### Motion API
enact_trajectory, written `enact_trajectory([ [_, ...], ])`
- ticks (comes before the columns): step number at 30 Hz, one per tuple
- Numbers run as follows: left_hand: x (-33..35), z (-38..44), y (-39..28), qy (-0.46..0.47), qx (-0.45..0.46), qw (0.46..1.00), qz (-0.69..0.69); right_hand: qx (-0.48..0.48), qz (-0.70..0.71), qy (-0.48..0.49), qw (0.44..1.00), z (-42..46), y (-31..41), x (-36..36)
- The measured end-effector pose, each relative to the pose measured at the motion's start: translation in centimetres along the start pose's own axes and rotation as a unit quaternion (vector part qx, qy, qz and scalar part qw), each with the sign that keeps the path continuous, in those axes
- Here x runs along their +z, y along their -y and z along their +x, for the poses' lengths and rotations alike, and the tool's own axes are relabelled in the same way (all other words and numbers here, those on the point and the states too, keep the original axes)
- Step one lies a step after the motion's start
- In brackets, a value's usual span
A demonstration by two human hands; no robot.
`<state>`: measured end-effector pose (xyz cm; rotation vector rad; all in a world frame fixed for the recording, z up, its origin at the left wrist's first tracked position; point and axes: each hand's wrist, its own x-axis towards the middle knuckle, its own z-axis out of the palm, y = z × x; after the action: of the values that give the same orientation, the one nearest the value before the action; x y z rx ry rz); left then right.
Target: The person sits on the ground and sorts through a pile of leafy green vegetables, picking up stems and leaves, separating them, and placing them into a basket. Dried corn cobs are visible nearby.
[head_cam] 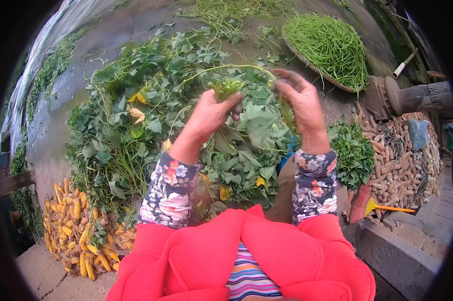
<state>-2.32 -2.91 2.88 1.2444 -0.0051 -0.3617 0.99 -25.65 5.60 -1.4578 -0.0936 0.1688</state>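
Note:
My left hand (221, 107) is closed around a bunch of short green stems (226, 88), their cut or snapped ends pointing up. To its right, my right hand (294, 92) pinches a long green vine (230, 66) between thumb and fingers; the vine arches over towards the left, above the leaves. Blurred leaves hang between and below both hands. Under them spreads a large heap of leafy vines (136, 139), dotted with some yellow leaves (138, 98).
A round woven tray (313, 67) heaped with green stems (328, 45) lies at upper right. Corn cobs with yellow kernels (83, 233) are piled at lower left. At right are a leafy bunch (354, 154), bare corncobs (395, 161), a red broom (362, 205) and a wooden post (426, 96).

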Motion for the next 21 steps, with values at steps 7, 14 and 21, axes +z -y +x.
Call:
enact_trajectory([
  [7,1.8,0.1,1.0,-0.020,-0.061,0.998,0.019,-0.003,0.018,0.028,0.999,-0.1,-1.2,3.1],
  [14,2.0,0.3,1.5,-0.043,-0.044,0.998,-0.023,-0.016,0.041,0.031,0.999,-0.3,-1.3,4.2],
  [21,1.9,0.6,1.4,-0.120,0.014,0.992,-0.031,-0.086,-0.040,0.011,0.995,-0.2,-1.6,4.7],
])
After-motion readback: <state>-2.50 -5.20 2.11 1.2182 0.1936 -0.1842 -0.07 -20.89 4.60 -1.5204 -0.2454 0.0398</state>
